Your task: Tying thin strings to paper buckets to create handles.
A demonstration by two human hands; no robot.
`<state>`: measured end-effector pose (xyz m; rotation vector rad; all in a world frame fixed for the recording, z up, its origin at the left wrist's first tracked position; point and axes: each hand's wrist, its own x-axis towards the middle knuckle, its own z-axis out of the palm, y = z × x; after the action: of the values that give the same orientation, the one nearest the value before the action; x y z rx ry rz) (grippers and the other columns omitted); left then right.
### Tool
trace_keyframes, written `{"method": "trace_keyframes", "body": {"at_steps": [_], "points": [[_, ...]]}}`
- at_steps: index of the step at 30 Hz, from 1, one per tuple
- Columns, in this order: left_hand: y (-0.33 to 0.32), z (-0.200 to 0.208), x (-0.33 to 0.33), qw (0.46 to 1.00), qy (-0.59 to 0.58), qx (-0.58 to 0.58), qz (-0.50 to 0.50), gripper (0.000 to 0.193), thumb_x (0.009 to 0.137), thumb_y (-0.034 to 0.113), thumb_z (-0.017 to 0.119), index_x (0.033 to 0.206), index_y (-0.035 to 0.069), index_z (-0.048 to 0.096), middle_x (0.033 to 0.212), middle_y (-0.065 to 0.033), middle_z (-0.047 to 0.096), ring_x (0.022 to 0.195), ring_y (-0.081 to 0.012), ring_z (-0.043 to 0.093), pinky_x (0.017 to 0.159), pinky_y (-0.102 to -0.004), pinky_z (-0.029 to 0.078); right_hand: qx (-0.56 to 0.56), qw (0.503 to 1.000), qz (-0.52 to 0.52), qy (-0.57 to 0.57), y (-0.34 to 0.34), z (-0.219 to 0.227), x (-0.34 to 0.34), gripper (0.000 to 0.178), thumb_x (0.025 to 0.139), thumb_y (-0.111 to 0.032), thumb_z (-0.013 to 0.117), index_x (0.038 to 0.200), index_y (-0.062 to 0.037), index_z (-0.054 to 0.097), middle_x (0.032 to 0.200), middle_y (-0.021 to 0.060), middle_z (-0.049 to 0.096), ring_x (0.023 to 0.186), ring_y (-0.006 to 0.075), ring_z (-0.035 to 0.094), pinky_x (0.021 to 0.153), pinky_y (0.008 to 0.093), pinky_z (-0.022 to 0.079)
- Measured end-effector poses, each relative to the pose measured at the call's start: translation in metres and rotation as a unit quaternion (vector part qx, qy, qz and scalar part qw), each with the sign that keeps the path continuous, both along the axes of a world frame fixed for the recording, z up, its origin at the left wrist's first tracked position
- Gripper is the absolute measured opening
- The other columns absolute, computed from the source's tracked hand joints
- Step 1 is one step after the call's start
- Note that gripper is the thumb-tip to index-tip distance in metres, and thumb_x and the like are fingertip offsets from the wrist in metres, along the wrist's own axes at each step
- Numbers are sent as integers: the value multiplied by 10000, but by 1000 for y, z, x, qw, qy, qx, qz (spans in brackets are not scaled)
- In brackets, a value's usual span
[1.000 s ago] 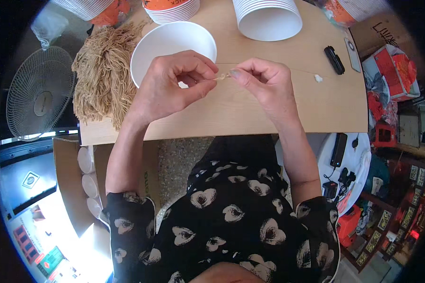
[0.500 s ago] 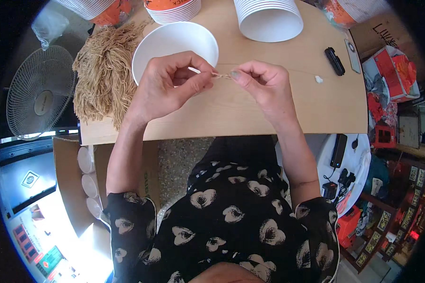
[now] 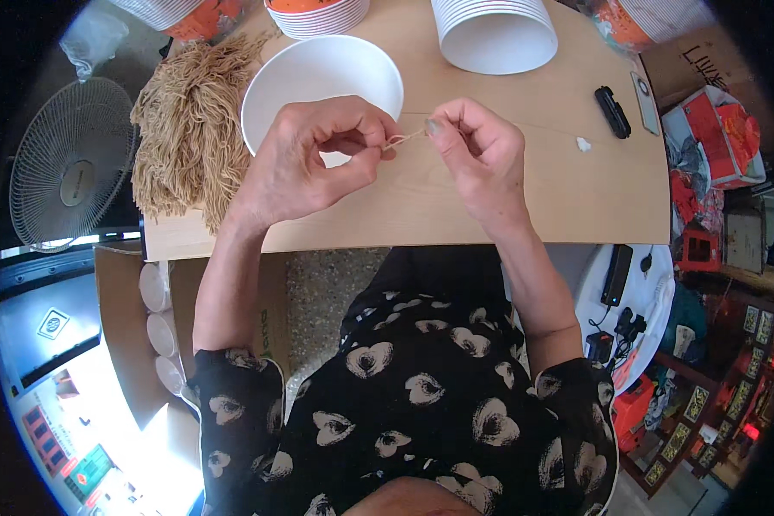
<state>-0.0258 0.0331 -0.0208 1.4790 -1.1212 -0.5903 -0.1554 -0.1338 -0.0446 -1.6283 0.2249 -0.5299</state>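
Between my two hands a short tan string (image 3: pixel 407 138) is stretched above the table, with a small loop near the left fingers. My left hand (image 3: pixel 327 155) pinches one end between thumb and fingers. The other end is gripped by the thumb and forefinger of my right hand (image 3: pixel 477 155). Just behind my left hand stands a white paper bowl (image 3: pixel 322 73), partly covered by it; I cannot see all of its inside. Left of the bowl lies a thick bundle of tan yarn (image 3: pixel 193 129), hanging a little over the table's front edge.
Stacked white paper tubs (image 3: pixel 496 39) lie on their side at the back, beside a stack of orange-and-white bowls (image 3: pixel 322 21). A black folding tool (image 3: pixel 612 112) and a white scrap (image 3: pixel 583 144) lie right on the table (image 3: pixel 387 215). A fan (image 3: pixel 76 172) stands left; an open carton (image 3: pixel 129 318) sits below.
My right hand has lifted slightly and turned, drawing the string up at a slant. My left fingers have shifted, and a loop now shows in the string.
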Motion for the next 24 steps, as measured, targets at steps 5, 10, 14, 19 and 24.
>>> {"method": "trace_keyframes", "body": {"at_steps": [5, 10, 14, 19, 24], "points": [[4, -2, 1, 1000, 24, 2, 9, 33, 838, -35, 605, 864, -49, 621, 925, -97, 685, 887, -136, 689, 805, -271, 579, 9, 1000, -1, -4, -2, -6, 5, 119, 942, -101, 632, 891, 6, 646, 645, -90, 475, 569, -8, 373, 491, 185, 286], [4, -3, 7, 995, 102, 9, 7, 58, 900, 5, 612, 916, -52, 614, 967, -82, 680, 904, -136, 691, 807, -263, 571, 127, 989, 47, 65, -18, 12, 2, 146, 939, -120, 640, 989, 15, 663, 650, -96, 482, 559, -12, 386, 484, 176, 287], [4, 2, 7, 993, 110, 35, -8, 129, 944, 50, 620, 1032, -44, 615, 956, -65, 664, 844, -84, 630, 766, -222, 520, 95, 987, 118, 58, -25, 21, -6, 237, 898, -23, 639, 1126, 33, 609, 719, -69, 509, 597, -13, 413, 519, 160, 321], [-1, 6, 5, 998, 7, 58, 5, 166, 878, 72, 718, 1032, 11, 707, 894, -11, 695, 753, -65, 650, 666, -204, 533, -1, 987, 153, 41, -18, 37, -6, 319, 864, 67, 612, 1180, 45, 575, 764, -54, 510, 629, -12, 426, 548, 152, 344], [-1, -1, 5, 998, 53, 13, 29, 92, 846, 106, 764, 908, 39, 758, 875, -22, 715, 705, -76, 632, 627, -224, 506, -9, 989, 150, 3, -13, 43, -3, 330, 867, 56, 588, 1196, 43, 578, 717, -63, 483, 603, -16, 407, 522, 156, 309]]}}
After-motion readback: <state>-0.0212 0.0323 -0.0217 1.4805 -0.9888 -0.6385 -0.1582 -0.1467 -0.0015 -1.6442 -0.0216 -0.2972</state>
